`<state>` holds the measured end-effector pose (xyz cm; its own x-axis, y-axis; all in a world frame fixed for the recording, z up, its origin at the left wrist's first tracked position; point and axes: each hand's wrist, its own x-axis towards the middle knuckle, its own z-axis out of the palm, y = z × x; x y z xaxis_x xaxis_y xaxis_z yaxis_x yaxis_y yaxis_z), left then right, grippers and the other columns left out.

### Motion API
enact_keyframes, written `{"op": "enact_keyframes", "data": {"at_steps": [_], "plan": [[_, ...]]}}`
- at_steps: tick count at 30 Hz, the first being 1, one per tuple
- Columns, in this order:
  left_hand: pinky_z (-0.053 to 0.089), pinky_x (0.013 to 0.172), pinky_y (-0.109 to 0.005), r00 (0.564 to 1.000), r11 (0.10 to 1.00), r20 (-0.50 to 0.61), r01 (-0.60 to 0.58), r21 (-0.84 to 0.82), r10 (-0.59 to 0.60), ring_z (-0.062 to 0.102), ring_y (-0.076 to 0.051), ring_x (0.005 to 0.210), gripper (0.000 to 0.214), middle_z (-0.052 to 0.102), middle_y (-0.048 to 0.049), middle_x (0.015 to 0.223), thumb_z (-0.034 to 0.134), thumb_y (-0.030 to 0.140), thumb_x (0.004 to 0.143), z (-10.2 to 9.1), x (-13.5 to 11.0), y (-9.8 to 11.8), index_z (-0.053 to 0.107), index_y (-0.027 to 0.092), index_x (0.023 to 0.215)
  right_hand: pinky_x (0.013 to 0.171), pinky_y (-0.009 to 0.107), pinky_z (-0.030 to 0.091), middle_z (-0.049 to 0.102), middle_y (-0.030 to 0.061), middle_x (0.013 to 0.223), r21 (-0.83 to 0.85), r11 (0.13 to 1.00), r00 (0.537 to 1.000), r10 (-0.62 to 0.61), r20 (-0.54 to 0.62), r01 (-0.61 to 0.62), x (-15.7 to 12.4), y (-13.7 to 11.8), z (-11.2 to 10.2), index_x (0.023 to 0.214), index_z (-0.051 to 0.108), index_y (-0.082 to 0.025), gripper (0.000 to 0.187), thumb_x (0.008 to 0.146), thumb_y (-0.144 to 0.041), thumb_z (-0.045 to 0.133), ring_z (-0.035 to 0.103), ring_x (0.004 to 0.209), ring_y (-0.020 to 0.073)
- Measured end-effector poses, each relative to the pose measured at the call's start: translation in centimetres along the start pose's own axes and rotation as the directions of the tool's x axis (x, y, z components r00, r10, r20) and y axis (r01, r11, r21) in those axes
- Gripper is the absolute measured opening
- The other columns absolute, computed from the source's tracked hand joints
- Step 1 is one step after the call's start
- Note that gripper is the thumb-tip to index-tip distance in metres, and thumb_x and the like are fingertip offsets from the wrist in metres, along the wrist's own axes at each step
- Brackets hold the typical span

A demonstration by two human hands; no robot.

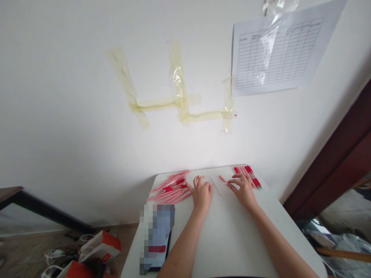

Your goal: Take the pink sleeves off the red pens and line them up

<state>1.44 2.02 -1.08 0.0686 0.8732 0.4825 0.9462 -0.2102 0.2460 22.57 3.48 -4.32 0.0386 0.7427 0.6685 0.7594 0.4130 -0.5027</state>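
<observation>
My left hand (201, 193) rests on the white table (228, 235) with its fingers curled loosely, right beside a pile of pink pen barrels and red pens (171, 188). My right hand (245, 189) lies flat with fingers spread, its fingertips near a short pink pen piece (222, 178) and a thin white refill (216, 185). Just behind the right hand is a row of assembled red pens (249, 174). Neither hand visibly grips anything.
A phone or tablet (156, 235), partly blurred, lies at the table's left front. The wall behind carries yellowed tape strips (179, 104) and a printed table sheet (278, 54). White and orange bags (95, 251) sit on the floor at left, a dark wooden frame (339, 158) at right.
</observation>
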Motion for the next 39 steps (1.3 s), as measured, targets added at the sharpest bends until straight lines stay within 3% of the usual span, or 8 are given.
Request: {"op": "enact_keyframes", "data": {"at_steps": [10, 20, 29, 39], "plan": [[0.005, 0.117, -0.078, 1.0, 1.0, -0.017, 0.007, 0.005, -0.007, 0.047, -0.031, 0.131, 0.008, 0.063, -0.0044, 0.129, 0.067, 0.02, 0.084, 0.3, 0.1, -0.2, 0.073, 0.025, 0.083, 0.099, 0.054, 0.043, 0.064, 0.0095, 0.108, -0.005, 1.0, 1.0, -0.016, -0.011, 0.016, 0.0, 0.4, 0.2, 0.088, 0.079, -0.03, 0.034, 0.091, -0.057, 0.058, 0.05, 0.112, 0.0317], [0.013, 0.115, -0.081, 0.998, 0.999, -0.054, -0.019, -0.039, 0.016, 0.048, -0.033, 0.131, 0.01, 0.063, -0.0059, 0.129, 0.068, 0.013, 0.082, 0.3, 0.0, -0.2, 0.07, 0.023, 0.084, 0.097, 0.054, 0.044, 0.065, 0.0095, 0.107, -0.005, 1.0, 1.0, -0.012, -0.013, 0.012, 0.0, 0.3, 0.2, 0.088, 0.079, -0.03, 0.031, 0.091, -0.054, 0.06, 0.05, 0.113, 0.0319], [0.026, 0.117, -0.072, 0.984, 0.958, -0.06, -0.178, -0.226, 0.168, 0.045, -0.028, 0.137, 0.011, 0.056, -0.0069, 0.135, 0.062, 0.016, 0.089, -0.3, 0.3, -1.1, 0.067, 0.024, 0.095, 0.097, 0.053, 0.045, 0.066, 0.0089, 0.107, 0.02, 0.998, 0.998, -0.052, -0.034, 0.052, 0.2, -0.4, -0.1, 0.088, 0.078, -0.031, 0.026, 0.09, -0.052, 0.062, 0.052, 0.111, 0.0308], [0.022, 0.118, -0.072, 0.981, 0.947, -0.061, -0.196, -0.254, 0.186, 0.045, -0.027, 0.137, 0.01, 0.056, -0.0065, 0.135, 0.063, 0.018, 0.089, -0.5, 0.2, -0.9, 0.067, 0.025, 0.095, 0.096, 0.052, 0.046, 0.065, 0.0076, 0.108, 0.052, 0.992, 0.993, -0.115, -0.023, 0.116, 0.3, -1.0, -0.4, 0.091, 0.078, -0.032, 0.021, 0.09, -0.048, 0.064, 0.054, 0.11, 0.0289]]}}
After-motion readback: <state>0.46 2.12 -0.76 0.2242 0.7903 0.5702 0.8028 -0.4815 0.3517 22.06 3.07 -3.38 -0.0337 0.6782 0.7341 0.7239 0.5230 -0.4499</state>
